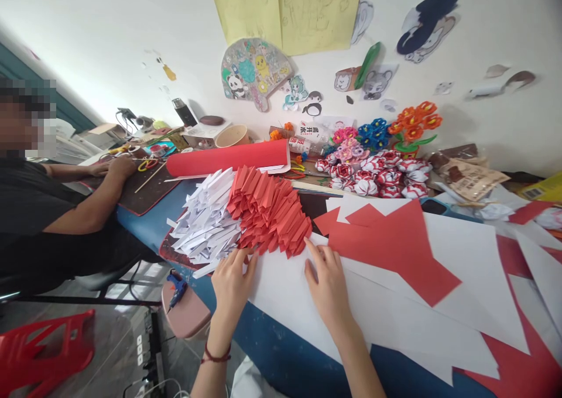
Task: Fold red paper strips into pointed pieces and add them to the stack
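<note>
Red folded paper strips [272, 210] lie in a heap on the table, against a heap of white folded paper strips [204, 216] on their left. My left hand [232, 278] rests at the near edge where the two heaps meet, its fingers spread and nothing visibly held. Beside the right edge of the red heap, my right hand [327, 275] reaches with its index finger toward the strips; thumb and fingers are apart. White paper sheets [290, 292] lie under and between my hands. Cut red paper [386, 240] lies on more white sheets to the right.
Behind the heaps lies a red paper roll [232, 158]. Red-and-white flowers [381, 172] and colourful flowers stand at the wall. A person [74, 210] sits at the left, hands on a dark mat. A blue glue gun [177, 290] rests on a pink stool [188, 313] below.
</note>
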{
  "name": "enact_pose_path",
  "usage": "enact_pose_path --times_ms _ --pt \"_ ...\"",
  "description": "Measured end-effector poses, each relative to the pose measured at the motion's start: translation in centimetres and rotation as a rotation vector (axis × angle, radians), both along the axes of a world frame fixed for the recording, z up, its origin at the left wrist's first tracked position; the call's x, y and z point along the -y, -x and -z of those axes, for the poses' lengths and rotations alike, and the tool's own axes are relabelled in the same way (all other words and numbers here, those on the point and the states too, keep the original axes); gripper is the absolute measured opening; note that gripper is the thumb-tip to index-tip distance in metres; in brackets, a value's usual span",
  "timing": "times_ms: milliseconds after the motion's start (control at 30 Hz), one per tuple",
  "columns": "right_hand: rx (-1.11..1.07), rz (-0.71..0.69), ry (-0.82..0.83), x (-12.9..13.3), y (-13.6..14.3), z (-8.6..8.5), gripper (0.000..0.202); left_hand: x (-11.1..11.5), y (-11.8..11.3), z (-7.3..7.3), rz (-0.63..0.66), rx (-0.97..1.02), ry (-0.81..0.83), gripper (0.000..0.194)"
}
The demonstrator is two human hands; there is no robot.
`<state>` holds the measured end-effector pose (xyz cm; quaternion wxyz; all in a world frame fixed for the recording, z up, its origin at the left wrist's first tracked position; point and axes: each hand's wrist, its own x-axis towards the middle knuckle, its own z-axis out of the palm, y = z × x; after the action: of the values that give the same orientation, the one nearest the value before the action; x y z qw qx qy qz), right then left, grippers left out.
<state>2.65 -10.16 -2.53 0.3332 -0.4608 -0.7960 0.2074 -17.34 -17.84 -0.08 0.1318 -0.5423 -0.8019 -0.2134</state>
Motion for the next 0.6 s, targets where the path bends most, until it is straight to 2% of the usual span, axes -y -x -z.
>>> enact_pose_path --times_ms 200,600 --pt "-0.012 0.002 -0.017 0.0 0.0 0.0 0.05 0.5 0.1 -0.3 0.051 -0.09 0.075 0.024" --pt "-0.001 0.001 -0.015 -0.1 0.0 -0.2 0.053 -1.6 -0.4 0.1 0.104 -0.052 0.064 0.026"
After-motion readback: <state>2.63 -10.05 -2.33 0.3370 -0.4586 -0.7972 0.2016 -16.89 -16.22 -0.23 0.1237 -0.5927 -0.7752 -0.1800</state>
